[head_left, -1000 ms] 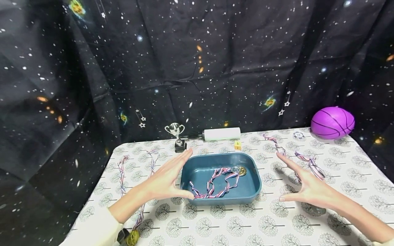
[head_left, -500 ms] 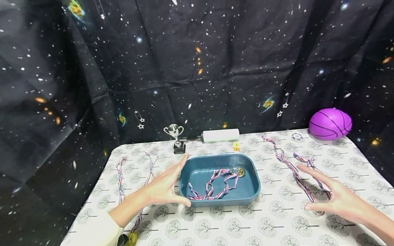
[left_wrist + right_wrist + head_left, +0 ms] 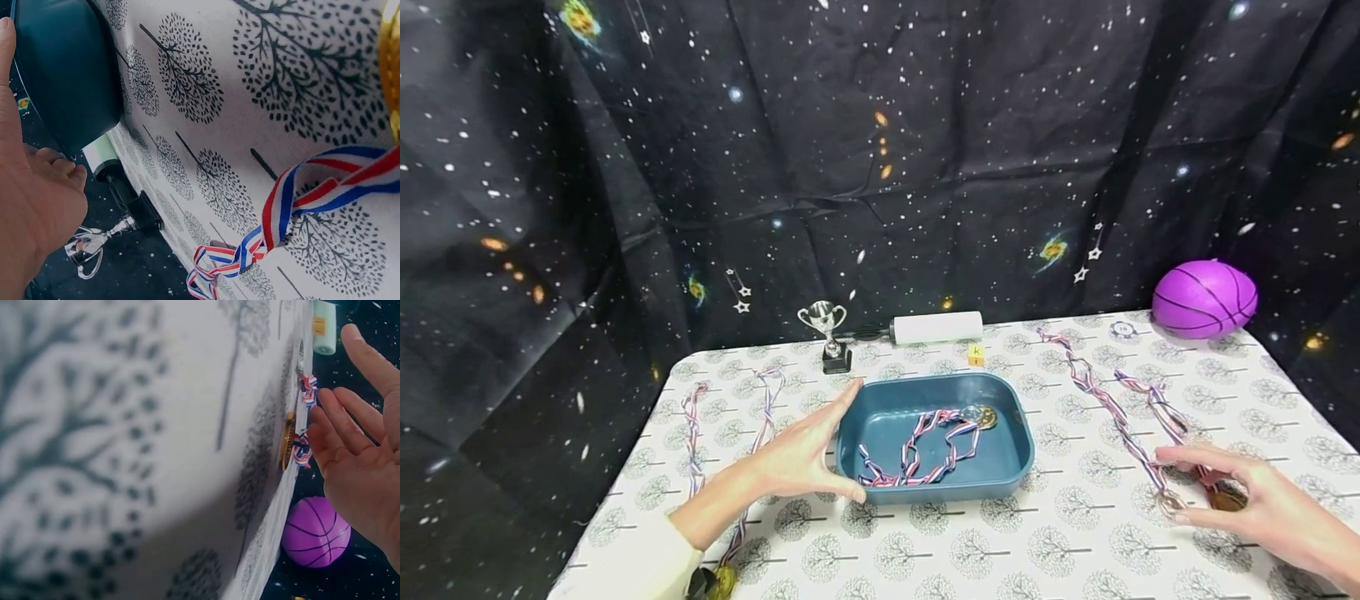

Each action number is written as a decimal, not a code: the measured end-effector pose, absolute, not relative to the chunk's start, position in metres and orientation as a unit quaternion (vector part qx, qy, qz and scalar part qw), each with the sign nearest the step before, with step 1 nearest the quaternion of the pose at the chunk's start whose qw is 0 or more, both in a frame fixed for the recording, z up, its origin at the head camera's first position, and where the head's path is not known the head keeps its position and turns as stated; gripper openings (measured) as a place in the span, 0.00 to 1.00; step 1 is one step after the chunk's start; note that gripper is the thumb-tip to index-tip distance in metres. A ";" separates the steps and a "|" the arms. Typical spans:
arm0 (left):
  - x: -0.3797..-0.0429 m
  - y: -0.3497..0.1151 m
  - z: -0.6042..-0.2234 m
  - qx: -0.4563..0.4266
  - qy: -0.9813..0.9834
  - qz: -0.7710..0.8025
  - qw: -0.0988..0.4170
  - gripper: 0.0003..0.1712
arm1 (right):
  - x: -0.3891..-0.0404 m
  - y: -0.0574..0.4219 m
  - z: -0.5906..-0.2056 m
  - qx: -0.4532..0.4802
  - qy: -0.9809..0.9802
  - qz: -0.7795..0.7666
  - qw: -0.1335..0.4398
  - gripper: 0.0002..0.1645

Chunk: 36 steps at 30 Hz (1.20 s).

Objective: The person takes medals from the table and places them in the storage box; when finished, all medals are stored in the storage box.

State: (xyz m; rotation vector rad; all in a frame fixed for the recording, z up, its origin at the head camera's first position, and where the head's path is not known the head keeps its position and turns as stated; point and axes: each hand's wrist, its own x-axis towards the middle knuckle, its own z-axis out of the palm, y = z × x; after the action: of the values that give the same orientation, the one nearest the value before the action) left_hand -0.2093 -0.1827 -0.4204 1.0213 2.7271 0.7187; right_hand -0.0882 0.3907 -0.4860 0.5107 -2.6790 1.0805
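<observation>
A dark blue bin (image 3: 936,495) stands mid-table, holding a gold medal (image 3: 987,417), a clear or silvery disc beside it, and a striped ribbon (image 3: 913,454). Spread at the bin's left end is my left hand (image 3: 805,457), with fingertips by the far corner and thumb by the near one; whether it touches is unclear. My right hand (image 3: 1262,500) hovers over two ribboned medals at the right, its fingers extended and holding nothing. The silver medal (image 3: 1168,502) lies near the thumb; the bronze-coloured medal (image 3: 1228,497) is partly hidden under the fingers.
Behind the bin stand a silver trophy cup (image 3: 826,333), a white cylinder with black handle (image 3: 937,327) and a yellow letter block (image 3: 975,354). A poker chip (image 3: 1123,330) and purple basketball (image 3: 1205,298) sit at back right. Left of the bin lie ribbons (image 3: 692,437) and a gold medal (image 3: 724,581).
My right hand has moved right and nearer to me, from beside the bin to over the two medals. My left hand has barely shifted at the bin's left end.
</observation>
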 end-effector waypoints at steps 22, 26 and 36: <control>-0.212 -0.180 -0.416 0.343 0.909 0.219 0.091 0.85 | -0.092 0.393 -0.507 0.231 -0.922 0.251 0.184 0.37; -0.212 -0.180 -0.416 0.343 0.910 0.217 0.091 0.86 | -0.093 0.392 -0.507 0.223 -0.929 0.238 0.177 0.35; -0.212 -0.179 -0.414 0.345 0.908 0.216 0.095 0.86 | -0.092 0.389 -0.504 0.241 -0.923 0.251 0.166 0.40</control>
State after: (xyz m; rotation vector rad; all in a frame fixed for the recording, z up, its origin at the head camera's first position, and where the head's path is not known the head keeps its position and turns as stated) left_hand -0.2121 -0.1792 -0.4139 1.0224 2.6934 0.6410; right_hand -0.0920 0.3893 -0.5036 0.6874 -2.6277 0.7146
